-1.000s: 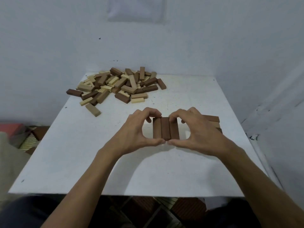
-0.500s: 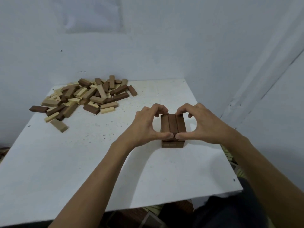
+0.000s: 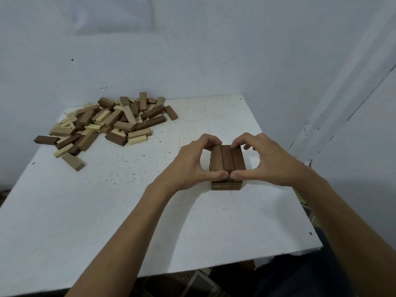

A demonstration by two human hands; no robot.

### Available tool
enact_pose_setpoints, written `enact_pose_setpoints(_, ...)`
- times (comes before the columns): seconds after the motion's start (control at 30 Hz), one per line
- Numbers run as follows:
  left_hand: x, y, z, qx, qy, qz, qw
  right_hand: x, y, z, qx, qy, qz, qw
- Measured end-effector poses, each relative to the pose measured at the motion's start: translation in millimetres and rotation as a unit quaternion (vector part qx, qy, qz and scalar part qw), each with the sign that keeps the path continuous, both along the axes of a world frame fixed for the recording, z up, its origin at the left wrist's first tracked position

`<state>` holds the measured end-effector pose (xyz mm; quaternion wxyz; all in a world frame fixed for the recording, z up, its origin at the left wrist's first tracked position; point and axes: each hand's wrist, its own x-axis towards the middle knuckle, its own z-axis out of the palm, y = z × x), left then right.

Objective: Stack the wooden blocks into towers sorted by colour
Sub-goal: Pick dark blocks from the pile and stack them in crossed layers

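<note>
A short tower of dark brown blocks (image 3: 226, 185) stands right of the table's middle. Its top layer (image 3: 227, 157) is three dark brown blocks lying side by side. My left hand (image 3: 192, 166) and my right hand (image 3: 265, 161) grip this layer together, forefingers curled over its far end and thumbs meeting at its near end. A loose pile of dark brown, mid brown and pale blocks (image 3: 111, 123) lies at the table's far left.
The white table (image 3: 107, 211) sits in a corner, with a wall behind and another close on the right. One tan block (image 3: 73, 161) lies apart, in front of the pile. The table's near edge is close to my lap.
Both hands carried the three-block layer from the table to the top of the tower. The view swung right; the hold is unchanged.
</note>
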<state>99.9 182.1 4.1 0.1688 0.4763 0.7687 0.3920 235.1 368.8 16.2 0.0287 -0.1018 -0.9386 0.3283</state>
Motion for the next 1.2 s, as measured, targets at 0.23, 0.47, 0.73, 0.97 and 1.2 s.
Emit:
enact_pose_setpoints(0.23, 0, -3, -2, -0.01, 0.004, -0.009, 1.0, 3, -2, 5, 0.027, 0.001, 0.013, 1.0)
enact_pose_setpoints(0.47, -22, -32, 6, -0.023, 0.01, 0.023, 0.999, -26, -17, 28, 0.064, 0.008, 0.038, 0.997)
enact_pose_setpoints(0.73, -100, -62, 2, -0.014, 0.121, 0.116, 0.986, -132, -29, 28, 0.075, -0.001, 0.066, 0.995)
enact_pose_setpoints(0.97, -183, -39, -19, -0.089, 0.273, 0.2, 0.937, -236, -23, 4, 0.16, -0.08, 0.14, 0.974)
enact_pose_setpoints(1.2, -208, -18, -31, -0.148, 0.341, 0.18, 0.911, -270, -20, -19, 0.203, -0.074, 0.151, 0.965)
